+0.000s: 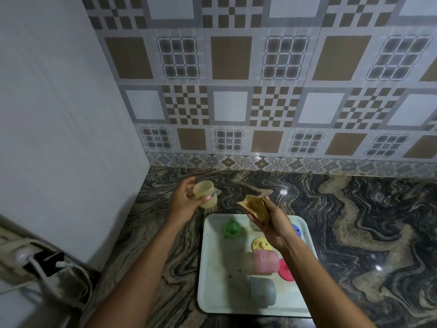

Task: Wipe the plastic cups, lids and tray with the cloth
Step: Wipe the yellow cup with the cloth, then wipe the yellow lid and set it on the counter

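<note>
My left hand point(183, 202) grips a pale yellow plastic cup point(205, 194) above the counter, left of and beyond the tray. My right hand point(272, 224) holds a crumpled tan cloth point(254, 205) over the tray's far edge, apart from the cup. The white tray point(217, 268) lies on the counter. On it are a green lid point(231, 229), a yellow lid point(260, 243), a blue lid point(297, 230) partly hidden by my right hand, a pink cup point(266, 261) on its side, a red lid point(285, 271) and a grey cup point(263, 292).
The marbled dark counter point(354, 221) stretches to the right. A tiled wall point(236, 102) stands behind and a white panel point(59, 138) at the left. A socket with a white cable point(40, 263) sits at the lower left.
</note>
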